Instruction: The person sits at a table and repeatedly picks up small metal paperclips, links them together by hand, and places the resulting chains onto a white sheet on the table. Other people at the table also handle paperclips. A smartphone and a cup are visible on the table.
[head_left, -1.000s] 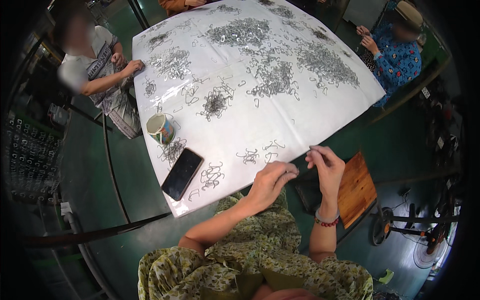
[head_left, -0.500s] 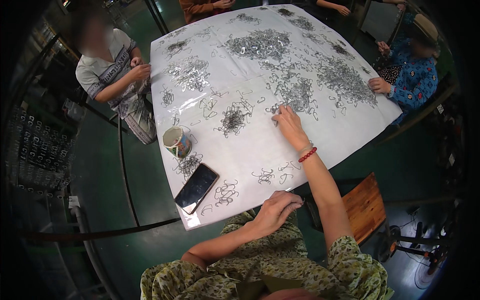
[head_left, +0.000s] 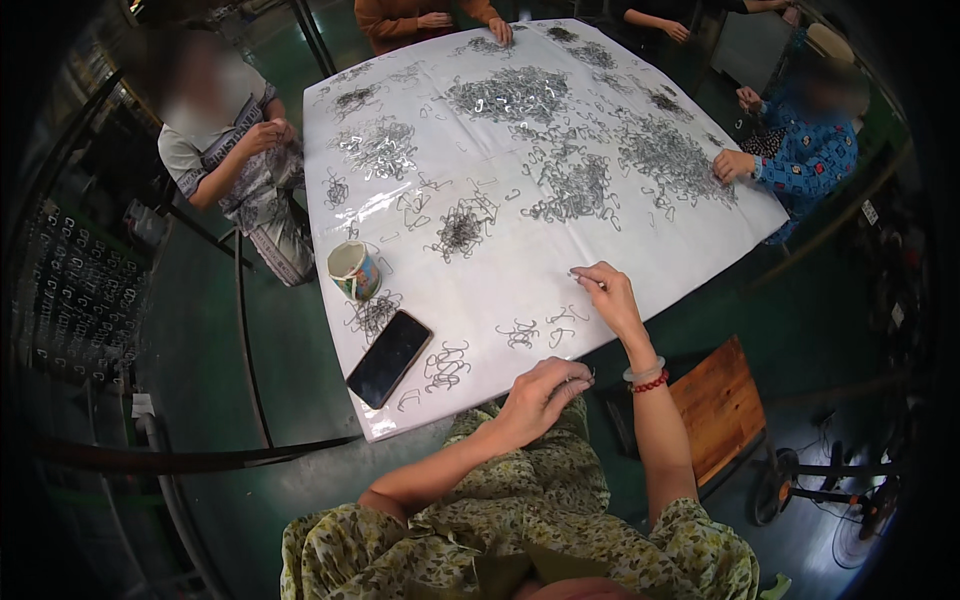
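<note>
My left hand (head_left: 545,398) is held just off the table's near edge, thumb and fingers pressed together, and a thin bit of wire hook shows at the fingertips. Above the near right part of the white tabletop, my right hand (head_left: 610,292) pinches a small metal wire hook (head_left: 574,274), mostly hidden by the fingers. Just below it lie a few loose hooks (head_left: 565,325), with a small group of darker hooks (head_left: 520,333) beside them. Beyond the right hand spreads a heap of silvery hooks (head_left: 575,188). A dark heap of hooks (head_left: 460,232) sits left of that.
A phone (head_left: 391,358) lies at the near left corner, by a printed paper cup (head_left: 354,271) and more hooks (head_left: 446,366). Co-workers sit around the white table (head_left: 480,290), one with a hand (head_left: 733,165) at the right heap. A wooden stool (head_left: 718,408) stands at right.
My right hand has drawn back from the silvery heap toward me, fingertips now pinched. My left hand stays nearly in place. At the far edge, a co-worker's hand has reached onto the table.
</note>
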